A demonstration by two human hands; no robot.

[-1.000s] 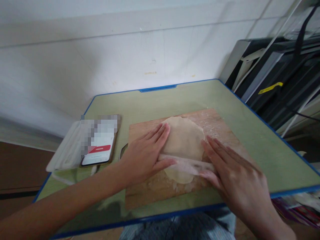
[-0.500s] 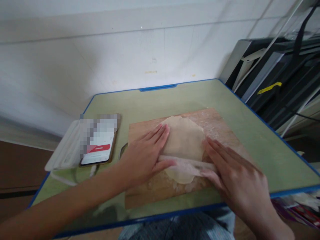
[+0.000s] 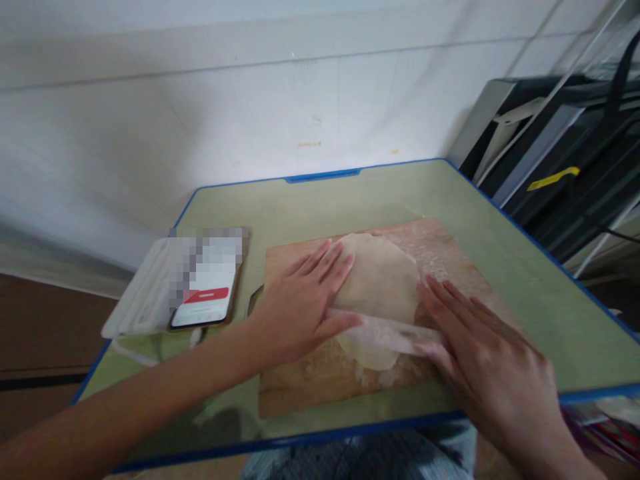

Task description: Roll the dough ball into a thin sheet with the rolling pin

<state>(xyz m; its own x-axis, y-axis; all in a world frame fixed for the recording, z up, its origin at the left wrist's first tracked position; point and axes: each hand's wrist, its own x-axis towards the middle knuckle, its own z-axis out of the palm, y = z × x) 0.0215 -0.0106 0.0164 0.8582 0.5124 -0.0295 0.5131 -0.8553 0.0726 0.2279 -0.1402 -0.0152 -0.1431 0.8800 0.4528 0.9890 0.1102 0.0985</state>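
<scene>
A flattened round of pale dough (image 3: 381, 277) lies on a wooden board (image 3: 283, 393) dusted with flour. Across its near part runs a thin, flour-whitened rolling pin (image 3: 393, 333), its ends hidden beneath my hands. My left hand (image 3: 300, 307) rests over the pin's left end, fingers stretched and spread, their tips at the dough's left edge. On the other end lies my right hand (image 3: 483, 353), with long straight fingers pointing forward along the dough's right side. Both thumbs lie along the pin. Neither hand is wrapped around it.
Left of the board, a lit phone (image 3: 210, 287) leans on a white object (image 3: 135, 287), with a white cable near it. The blue-edged green table (image 3: 400, 190) backs onto a white wall. Dark flat items (image 3: 560, 153) stand beyond its right edge.
The whole view has shifted slightly, so everything sits a little further right. My left fingers are more spread. The rolling pin has barely moved on the dough.
</scene>
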